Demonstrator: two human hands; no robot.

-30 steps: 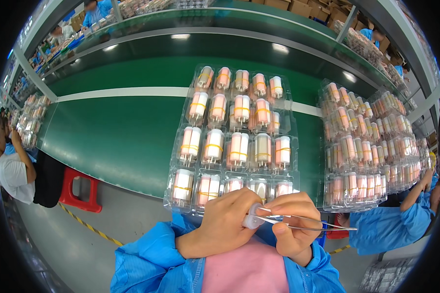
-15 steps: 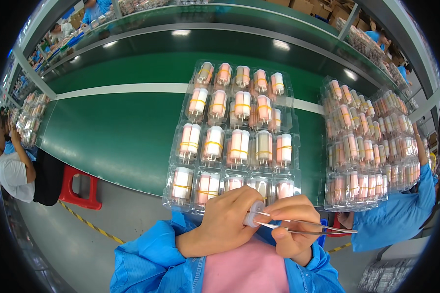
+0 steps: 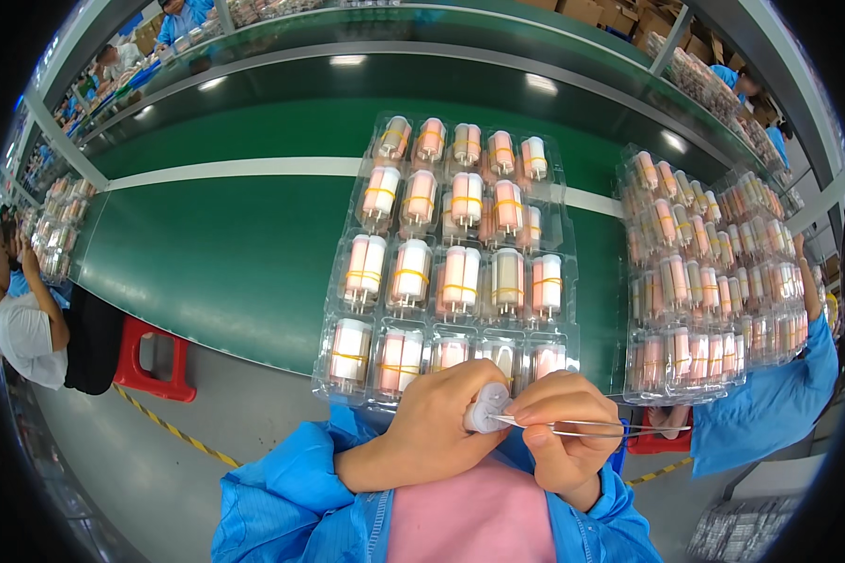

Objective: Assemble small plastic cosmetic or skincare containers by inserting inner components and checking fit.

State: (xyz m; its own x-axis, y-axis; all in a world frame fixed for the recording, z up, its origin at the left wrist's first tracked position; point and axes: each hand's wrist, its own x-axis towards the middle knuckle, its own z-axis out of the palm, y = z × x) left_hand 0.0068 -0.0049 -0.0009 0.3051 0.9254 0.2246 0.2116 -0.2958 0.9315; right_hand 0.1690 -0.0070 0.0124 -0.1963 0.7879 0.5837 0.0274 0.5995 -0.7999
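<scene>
My left hand is closed around a small whitish round-ended piece, whose translucent end faces right. Most of that piece is hidden in the fist. In my right hand is a pair of metal tweezers, pinched between thumb and fingers. The tweezer tips meet close together at the exposed end of the piece. Just beyond my hands lies a clear plastic tray with rows of pink, white and grey cylinders, banded in yellow and with metal pins at their lower ends.
The tray rests on a green conveyor belt with a white stripe. More loaded trays stand to the right, beside a person in a blue sleeve. Another person is at the far left near a red stool.
The tweezer arms have come together and their tips now touch the end of the piece. The piece has turned slightly in my left hand, showing more of its end.
</scene>
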